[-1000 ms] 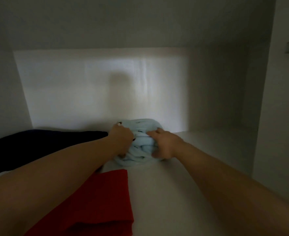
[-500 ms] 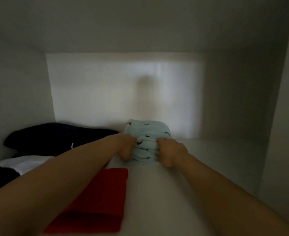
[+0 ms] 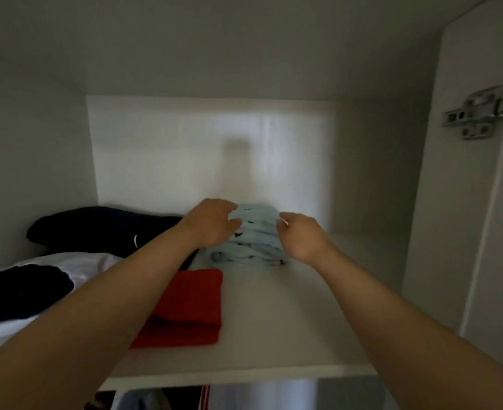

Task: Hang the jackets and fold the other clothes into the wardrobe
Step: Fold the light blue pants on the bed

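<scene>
A folded light-blue garment [image 3: 254, 236] with small dark prints sits at the back of the white wardrobe shelf [image 3: 276, 327]. My left hand [image 3: 211, 223] rests against its upper left side with fingers spread. My right hand [image 3: 302, 236] hovers at its right side, fingers loosely curled, fingertips at the cloth's edge. Neither hand grips the cloth. Both forearms reach in from the front.
A folded red garment [image 3: 192, 306] lies in front of the blue one. Left of it are a dark navy garment [image 3: 102, 229], a white one [image 3: 78, 263] and a black one [image 3: 19, 291]. The wardrobe's right wall carries a metal hinge [image 3: 475, 113]. Hanging clothes [image 3: 155, 399] show below the shelf.
Both hands let go of the blue garment and rose to its upper sides. The view pulled back, showing the shelf's front edge and the hinge.
</scene>
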The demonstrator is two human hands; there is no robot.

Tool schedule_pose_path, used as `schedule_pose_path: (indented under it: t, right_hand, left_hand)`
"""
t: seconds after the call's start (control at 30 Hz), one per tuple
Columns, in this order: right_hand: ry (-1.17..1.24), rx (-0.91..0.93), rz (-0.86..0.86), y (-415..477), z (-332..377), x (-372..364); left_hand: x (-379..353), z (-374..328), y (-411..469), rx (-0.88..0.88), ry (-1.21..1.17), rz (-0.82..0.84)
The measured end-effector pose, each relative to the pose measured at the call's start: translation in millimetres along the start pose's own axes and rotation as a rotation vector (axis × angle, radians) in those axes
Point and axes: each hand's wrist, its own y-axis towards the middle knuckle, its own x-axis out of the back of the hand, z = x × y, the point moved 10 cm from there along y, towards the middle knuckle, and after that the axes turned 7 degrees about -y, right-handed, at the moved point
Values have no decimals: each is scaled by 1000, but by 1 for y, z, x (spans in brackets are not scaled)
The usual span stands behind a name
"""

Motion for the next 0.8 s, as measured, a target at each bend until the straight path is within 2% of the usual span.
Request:
schedule_pose_path:
  t: [0.2, 0.27, 0.4, 0.43, 0.5, 0.63, 0.8]
  right_hand:
    - [279, -73, -381, -153, 15, 65]
    - [333, -150, -437, -222, 5, 68]
    - [354, -417, -422, -354, -12, 71]
    - [310, -494, -444, -400, -16, 83]
    - [253, -581, -463, -450, -15, 98]
    - [87, -833, -551, -602, -6, 140]
    - [13, -1167, -745, -808, 32, 178]
  left_hand:
    - [0, -68, -132, -406, -376, -228]
    - [-18, -80, -177, -470, -524, -202]
    - [-95, -109, -260, -446, -803, 143]
    - [-117, -130, -289, -458, -842, 249]
    - [-137, -153, -323, -493, -879, 358]
    - [-177, -231, -424, -662, -948, 650]
    - [-205, -329, -586, -905, -958, 962]
